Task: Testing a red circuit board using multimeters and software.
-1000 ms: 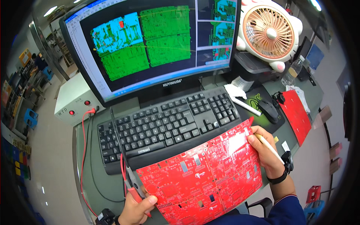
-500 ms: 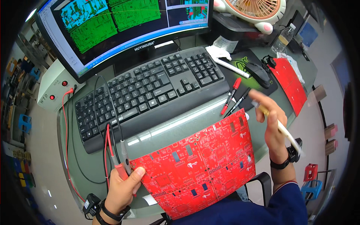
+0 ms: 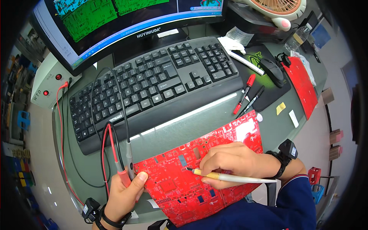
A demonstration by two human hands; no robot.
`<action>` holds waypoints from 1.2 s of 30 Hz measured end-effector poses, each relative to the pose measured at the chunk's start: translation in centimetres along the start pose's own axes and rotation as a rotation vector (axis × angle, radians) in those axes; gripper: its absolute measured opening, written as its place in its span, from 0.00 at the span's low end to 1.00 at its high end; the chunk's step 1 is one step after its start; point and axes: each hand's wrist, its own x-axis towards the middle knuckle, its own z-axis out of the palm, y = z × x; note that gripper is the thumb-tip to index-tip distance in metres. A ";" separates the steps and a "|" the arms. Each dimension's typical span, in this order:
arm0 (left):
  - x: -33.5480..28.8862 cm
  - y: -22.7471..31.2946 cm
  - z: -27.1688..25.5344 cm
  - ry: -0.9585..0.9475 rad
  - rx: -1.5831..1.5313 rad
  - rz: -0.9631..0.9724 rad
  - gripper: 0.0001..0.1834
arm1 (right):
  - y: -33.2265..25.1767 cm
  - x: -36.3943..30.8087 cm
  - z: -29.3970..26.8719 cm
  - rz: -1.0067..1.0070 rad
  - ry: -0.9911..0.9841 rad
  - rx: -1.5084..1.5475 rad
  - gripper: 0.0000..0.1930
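My left hand (image 3: 125, 191) is closed on the left corner of a red printed circuit board panel (image 3: 165, 180), thumb on top. The same hand also holds a red test probe (image 3: 123, 177). A grey-black test probe (image 3: 130, 158) stands beside it, its lower end hidden behind the board. Over the panel, my right hand (image 3: 234, 165) is closed around a slim pen-shaped tool (image 3: 230, 178) with a tapered white handle, yellow band and dark tip. That tip is at the board beside a grey rectangular slot; contact is hard to tell.
Behind the board lies a black keyboard (image 3: 153, 90) below a monitor (image 3: 145, 30). A red marker (image 3: 244, 95), black pen (image 3: 251, 101), mouse (image 3: 271, 72) and another red board (image 3: 300, 86) lie to the right. At left stands a white box (image 3: 51, 86) with red and black leads.
My right hand has swung left and down from beyond the board's right edge, bringing the pen-shaped tool's tip to the panel. My left hand keeps its hold.
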 end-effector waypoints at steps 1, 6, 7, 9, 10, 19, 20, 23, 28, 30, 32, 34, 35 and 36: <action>0.0 0.1 0.2 0.001 -0.012 0.005 0.12 | 0.3 0.0 0.2 -0.054 0.020 -0.032 0.09; 0.0 0.1 0.0 0.002 -0.018 0.001 0.12 | 0.5 0.0 0.2 -0.071 -0.003 -0.066 0.09; 0.1 0.0 -0.1 0.004 -0.012 0.007 0.13 | 0.5 0.0 0.2 -0.078 -0.002 -0.072 0.09; 0.1 -0.1 -0.1 0.005 -0.006 0.013 0.13 | 0.5 0.0 0.2 -0.082 -0.006 -0.081 0.09; 0.1 -0.1 -0.1 0.001 -0.008 0.014 0.13 | 0.5 0.0 0.2 -0.085 -0.009 -0.090 0.08; 0.1 -0.2 -0.3 -0.011 0.002 -0.005 0.12 | 0.5 0.0 0.2 -0.083 -0.013 -0.100 0.08; 0.1 -0.2 -0.4 -0.006 0.007 -0.005 0.13 | 0.5 0.1 0.2 -0.083 -0.013 -0.100 0.08; 0.1 -0.2 -0.3 -0.010 -0.001 0.001 0.13 | 0.3 0.3 0.0 -0.103 -0.036 -0.124 0.07; 0.1 -0.2 -0.3 -0.010 -0.001 0.005 0.13 | 0.5 0.0 0.0 -0.116 -0.037 -0.131 0.08; 0.1 -0.1 -0.2 -0.005 0.003 0.003 0.13 | 0.4 0.1 -0.1 -0.114 -0.056 -0.156 0.09; 0.0 0.1 -0.1 -0.004 0.004 0.002 0.13 | 0.1 0.1 -0.2 -0.112 -0.074 -0.183 0.09; 0.1 0.1 0.0 -0.004 0.003 0.005 0.13 | -0.5 0.2 -0.3 -0.122 -0.023 -0.103 0.10; 0.2 0.1 0.0 -0.001 0.002 0.007 0.13 | -0.3 0.1 -0.2 -0.123 -0.024 -0.101 0.10; 0.2 0.1 0.0 0.001 0.002 0.006 0.13 | -0.1 -0.1 -0.1 -0.129 -0.008 -0.111 0.11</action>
